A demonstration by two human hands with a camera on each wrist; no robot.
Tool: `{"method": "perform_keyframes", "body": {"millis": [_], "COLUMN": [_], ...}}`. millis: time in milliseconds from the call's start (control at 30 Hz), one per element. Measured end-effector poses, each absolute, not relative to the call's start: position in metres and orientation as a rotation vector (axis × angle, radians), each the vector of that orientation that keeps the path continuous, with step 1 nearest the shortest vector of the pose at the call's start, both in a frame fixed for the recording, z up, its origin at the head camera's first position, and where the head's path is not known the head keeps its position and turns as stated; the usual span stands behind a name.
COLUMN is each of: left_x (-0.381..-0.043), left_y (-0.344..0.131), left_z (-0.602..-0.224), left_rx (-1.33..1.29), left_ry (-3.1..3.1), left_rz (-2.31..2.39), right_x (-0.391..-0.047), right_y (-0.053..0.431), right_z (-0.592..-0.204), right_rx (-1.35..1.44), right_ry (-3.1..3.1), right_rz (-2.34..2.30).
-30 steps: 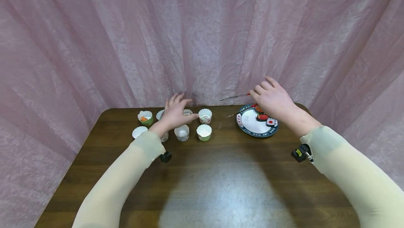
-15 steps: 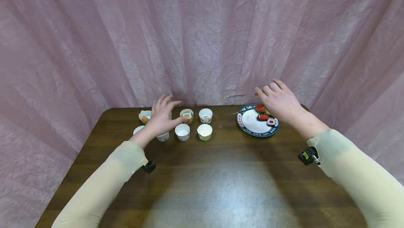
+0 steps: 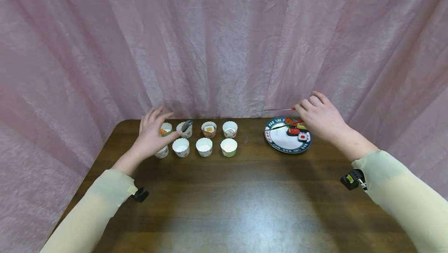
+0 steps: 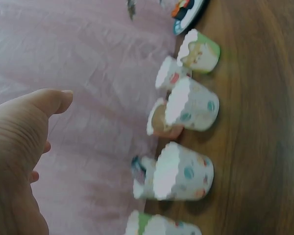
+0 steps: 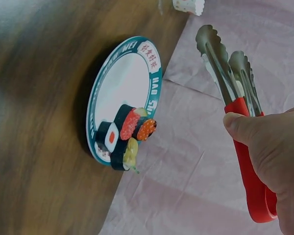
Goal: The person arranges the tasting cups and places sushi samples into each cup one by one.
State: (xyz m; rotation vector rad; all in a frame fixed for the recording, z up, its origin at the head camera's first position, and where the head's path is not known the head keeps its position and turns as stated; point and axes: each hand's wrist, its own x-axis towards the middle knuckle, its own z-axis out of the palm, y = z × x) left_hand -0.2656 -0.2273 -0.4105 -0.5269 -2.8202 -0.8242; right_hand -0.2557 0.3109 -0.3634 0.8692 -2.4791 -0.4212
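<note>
My right hand [image 3: 322,116] grips red-handled metal tongs [image 5: 247,161], raised above the far side of a round plate [image 3: 281,139] with a dark teal rim. The tongs' tips are apart with nothing between them. Several sushi pieces [image 5: 130,125] sit together on the plate's right part. My left hand [image 3: 152,136] is over the leftmost paper cups, fingers spread and holding nothing. It partly hides a green cup [image 3: 167,127] with something orange in it. Right of the thumb, a dark-topped piece [image 3: 187,125] stands in a white cup [image 3: 184,132].
Paper cups stand in two rows on the brown wooden table [image 3: 217,190]. One back-row cup [image 3: 209,134] holds a white-and-yellow piece [image 3: 209,129]. The front-right cup [image 3: 229,151] is green below. A pink curtain [image 3: 224,43] hangs behind the table.
My left hand has moved left, uncovering the cups with the white-and-yellow piece and the dark-topped piece. The right hand has shifted right and slightly down, carrying the tongs.
</note>
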Motion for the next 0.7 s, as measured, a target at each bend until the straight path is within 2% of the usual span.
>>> {"method": "perform_keyframes", "body": {"millis": [400,700], "left_x": [-0.251,-0.247], "left_y": [-0.268,-0.291], "left_z": [-0.423,-0.462], "left_rx": [-0.424,-0.289], "left_ry": [-2.817,-2.860], "left_rz": [-0.847,-0.799], "right_x": [-0.236,-0.225], "right_y": [0.336,0.359], "right_z": [-0.363,-0.370], "right_rx": [0.848,0.860], "right_ry": [-2.528,-2.471], "right_rz": [-0.411,-0.350]}}
